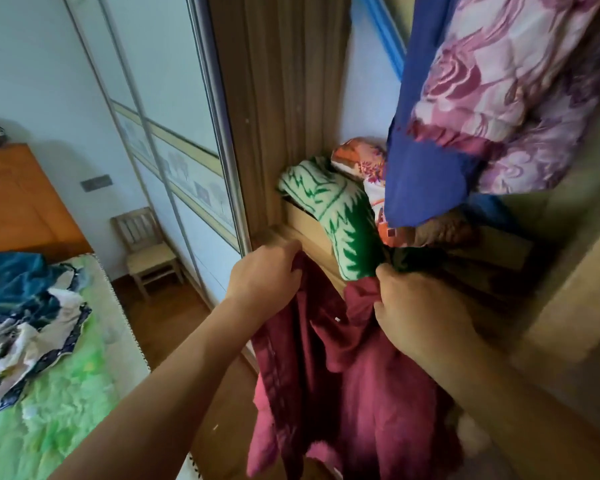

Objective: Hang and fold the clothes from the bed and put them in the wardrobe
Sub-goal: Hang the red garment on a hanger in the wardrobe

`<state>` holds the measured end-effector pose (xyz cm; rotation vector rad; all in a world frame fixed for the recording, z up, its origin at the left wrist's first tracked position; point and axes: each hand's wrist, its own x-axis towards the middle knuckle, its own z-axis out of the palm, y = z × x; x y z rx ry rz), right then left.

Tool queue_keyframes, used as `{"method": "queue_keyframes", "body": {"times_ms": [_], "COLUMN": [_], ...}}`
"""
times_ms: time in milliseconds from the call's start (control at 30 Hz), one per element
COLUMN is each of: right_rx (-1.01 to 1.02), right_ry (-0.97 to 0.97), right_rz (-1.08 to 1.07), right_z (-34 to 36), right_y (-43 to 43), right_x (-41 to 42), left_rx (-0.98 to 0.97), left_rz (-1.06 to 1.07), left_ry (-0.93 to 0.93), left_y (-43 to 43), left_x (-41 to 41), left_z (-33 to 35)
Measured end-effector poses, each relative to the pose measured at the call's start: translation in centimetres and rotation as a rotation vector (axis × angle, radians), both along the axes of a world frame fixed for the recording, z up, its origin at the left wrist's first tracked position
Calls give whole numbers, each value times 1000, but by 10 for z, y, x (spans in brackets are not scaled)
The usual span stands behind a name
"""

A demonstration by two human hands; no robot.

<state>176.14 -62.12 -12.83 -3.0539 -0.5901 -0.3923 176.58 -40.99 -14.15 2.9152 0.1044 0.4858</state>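
A dark red garment (347, 375) hangs down in front of the open wardrobe (291, 116). My left hand (267, 275) grips its top left edge, close to the wooden shelf edge (312, 233). My right hand (416, 310) grips the top right part of the same garment. The cloth droops between both hands toward the floor. On the bed (66, 393) at the left lies a heap of other clothes (25, 317), blue and white patterned.
On the wardrobe shelf lie a green-and-white folded blanket (336, 216) and an orange floral one (364, 161). Blue cloth (423, 168) and a pink rose quilt (513, 91) hang above right. A sliding door (174, 133) stands left, with a small wooden chair (146, 251) beside it.
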Motion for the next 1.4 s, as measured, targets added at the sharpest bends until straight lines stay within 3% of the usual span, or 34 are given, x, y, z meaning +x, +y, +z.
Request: {"method": "queue_keyframes", "body": {"times_ms": [300, 533, 867, 1100, 1400], "right_rx": [25, 63, 32, 7, -97], "right_ry": [119, 122, -155, -247, -379], "right_rz": [-179, -311, -359, -587, -775], "right_z": [19, 47, 113, 179, 253], "right_y": [80, 84, 101, 107, 105], "right_x": [105, 133, 187, 235, 236], "left_rx": [45, 26, 74, 158, 247], "left_rz": [-237, -329, -399, -525, -677], "left_ry": [103, 34, -176, -239, -247], "left_y": [99, 114, 132, 134, 128], "left_x": [121, 172, 240, 306, 356], "left_z": [6, 27, 116, 178, 267]}}
